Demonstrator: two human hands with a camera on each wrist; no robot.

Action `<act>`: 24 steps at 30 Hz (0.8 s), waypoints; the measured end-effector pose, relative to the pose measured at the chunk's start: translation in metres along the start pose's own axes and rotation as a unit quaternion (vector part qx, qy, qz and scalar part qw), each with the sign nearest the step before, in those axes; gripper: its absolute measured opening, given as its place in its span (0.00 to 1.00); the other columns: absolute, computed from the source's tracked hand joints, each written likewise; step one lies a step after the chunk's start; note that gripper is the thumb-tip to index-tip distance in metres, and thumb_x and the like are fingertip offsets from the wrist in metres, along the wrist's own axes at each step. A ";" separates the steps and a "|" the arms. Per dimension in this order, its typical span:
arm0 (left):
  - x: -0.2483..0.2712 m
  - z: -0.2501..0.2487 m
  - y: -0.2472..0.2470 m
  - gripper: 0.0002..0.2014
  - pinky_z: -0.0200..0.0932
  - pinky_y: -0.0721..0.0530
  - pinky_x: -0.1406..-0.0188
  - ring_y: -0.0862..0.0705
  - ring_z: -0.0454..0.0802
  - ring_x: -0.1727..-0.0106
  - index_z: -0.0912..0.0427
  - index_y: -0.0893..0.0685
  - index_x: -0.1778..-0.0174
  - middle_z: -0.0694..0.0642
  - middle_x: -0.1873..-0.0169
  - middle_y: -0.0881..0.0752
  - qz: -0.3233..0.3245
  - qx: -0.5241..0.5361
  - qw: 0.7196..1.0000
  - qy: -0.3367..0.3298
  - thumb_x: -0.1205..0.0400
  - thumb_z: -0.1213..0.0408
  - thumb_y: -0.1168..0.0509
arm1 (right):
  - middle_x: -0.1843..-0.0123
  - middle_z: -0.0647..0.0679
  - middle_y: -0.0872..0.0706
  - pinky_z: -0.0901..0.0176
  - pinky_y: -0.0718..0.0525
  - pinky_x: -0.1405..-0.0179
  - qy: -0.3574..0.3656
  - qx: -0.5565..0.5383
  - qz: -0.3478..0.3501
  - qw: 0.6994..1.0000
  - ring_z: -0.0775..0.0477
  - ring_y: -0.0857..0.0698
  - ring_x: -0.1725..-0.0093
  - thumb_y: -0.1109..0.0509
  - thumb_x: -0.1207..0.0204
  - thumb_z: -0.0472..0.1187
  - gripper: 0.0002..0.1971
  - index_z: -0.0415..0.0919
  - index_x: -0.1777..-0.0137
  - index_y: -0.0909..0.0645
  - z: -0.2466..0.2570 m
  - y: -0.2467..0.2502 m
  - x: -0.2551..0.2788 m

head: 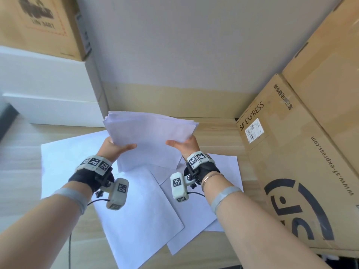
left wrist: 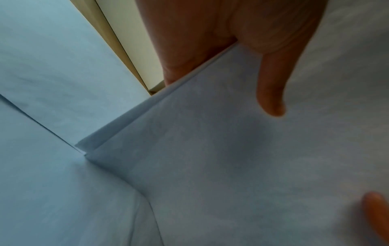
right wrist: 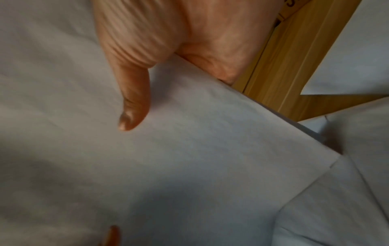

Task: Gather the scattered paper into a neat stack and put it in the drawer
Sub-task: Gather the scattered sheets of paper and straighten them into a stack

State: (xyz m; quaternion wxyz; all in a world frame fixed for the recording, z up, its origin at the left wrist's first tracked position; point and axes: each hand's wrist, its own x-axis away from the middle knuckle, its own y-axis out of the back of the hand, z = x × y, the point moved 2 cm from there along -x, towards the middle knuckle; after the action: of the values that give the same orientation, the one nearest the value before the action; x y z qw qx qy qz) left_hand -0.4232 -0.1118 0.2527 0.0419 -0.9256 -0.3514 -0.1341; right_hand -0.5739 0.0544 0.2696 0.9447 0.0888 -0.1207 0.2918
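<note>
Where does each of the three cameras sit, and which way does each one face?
Head: on the head, looking down at the paper stack, loose sheets and cardboard boxes; both forearms, left hand and right hand show.
Left wrist: faces along the left hand; its thumb lies on the paper stack.
Right wrist: likewise along the right hand, thumb on the paper stack.
Shared: all three show the stack.

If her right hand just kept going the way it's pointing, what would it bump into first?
The right hand grips the paper stack and points away toward the wall. Past the stack, the wall's tan base strip probably comes first; depth is unclear.
</note>
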 end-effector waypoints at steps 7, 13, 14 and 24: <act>-0.001 0.002 0.001 0.19 0.52 0.20 0.38 0.15 0.52 0.52 0.52 0.16 0.59 0.45 0.63 0.10 -0.022 0.018 0.999 -0.021 0.43 0.65 0.20 | 0.61 0.49 0.14 0.62 0.16 0.52 -0.004 -0.003 -0.017 1.000 0.56 0.14 0.63 0.20 0.35 0.28 0.14 0.46 0.66 0.20 0.000 0.007 -0.002; -0.006 0.046 0.004 0.24 0.62 0.25 0.30 0.19 0.64 0.36 0.56 0.17 0.50 0.67 0.40 0.16 0.013 -0.036 0.997 0.067 0.42 0.63 0.20 | 0.53 0.47 0.15 0.70 0.19 0.60 -0.096 0.103 0.022 0.990 0.51 0.17 0.51 0.20 0.33 0.36 0.15 0.37 0.47 0.17 -0.033 -0.006 0.003; -0.009 0.048 0.003 0.22 0.61 0.25 0.31 0.19 0.64 0.36 0.59 0.17 0.48 0.68 0.39 0.16 -0.011 -0.061 0.996 0.067 0.37 0.65 0.22 | 0.54 0.47 0.16 0.72 0.21 0.70 -0.093 0.113 0.015 0.989 0.51 0.18 0.53 0.22 0.31 0.36 0.12 0.39 0.49 0.17 -0.034 -0.008 0.003; -0.021 0.026 0.007 0.21 0.59 0.20 0.36 0.15 0.63 0.46 0.69 0.18 0.39 0.70 0.44 0.14 -0.098 -0.115 0.985 0.086 0.26 0.64 0.28 | 0.45 0.40 0.15 0.59 0.24 0.48 -0.057 0.206 0.028 0.976 0.44 0.17 0.44 0.27 0.26 0.43 0.22 0.26 0.39 0.22 -0.011 -0.013 -0.030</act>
State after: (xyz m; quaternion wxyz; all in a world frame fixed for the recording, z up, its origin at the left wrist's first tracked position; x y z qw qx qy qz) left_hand -0.4281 -0.1264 0.2223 -0.0482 -0.8704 -0.4178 -0.2558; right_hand -0.5883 0.0304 0.2491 0.8890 0.2946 -0.1139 0.3316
